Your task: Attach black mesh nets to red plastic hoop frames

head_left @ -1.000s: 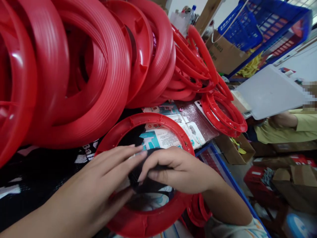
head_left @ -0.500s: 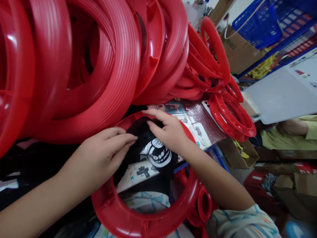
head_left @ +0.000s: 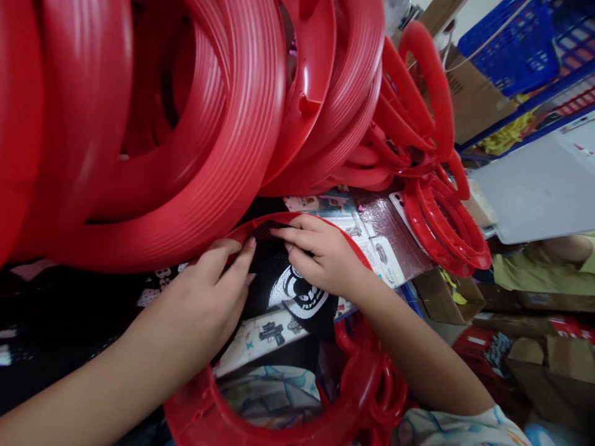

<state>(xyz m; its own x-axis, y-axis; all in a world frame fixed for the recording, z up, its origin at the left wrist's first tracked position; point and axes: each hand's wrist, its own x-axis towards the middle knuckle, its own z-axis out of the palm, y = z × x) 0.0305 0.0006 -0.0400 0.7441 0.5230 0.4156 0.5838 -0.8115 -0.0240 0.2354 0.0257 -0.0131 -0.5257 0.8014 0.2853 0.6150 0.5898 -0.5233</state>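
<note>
A red plastic ring (head_left: 283, 430) leans upright-tilted in front of my body, its ribbed inner side toward me. Black mesh fabric (head_left: 267, 272) with a white printed logo lies across the ring's far part. My left hand (head_left: 209, 291) pinches the fabric's edge near the ring's upper left rim. Close beside it, my right hand (head_left: 320, 254) has its fingers bent over the same fabric at the top of the ring, thumb beneath. Parts of the fabric edge are hidden by my fingers.
Large red rings (head_left: 232, 124) are piled along the back and left. Smaller rings (head_left: 446, 223) are stacked on the right. Printed cards (head_left: 388, 260) lie on the table. Beyond stand a blue basket (head_left: 509, 49), cardboard boxes (head_left: 449, 294) and a person in a yellow garment (head_left: 542, 269).
My left hand's fingers have moved up and closer to the ring's upper rim. My right hand's fingers have bent more over the fabric. The view has shifted slightly left.
</note>
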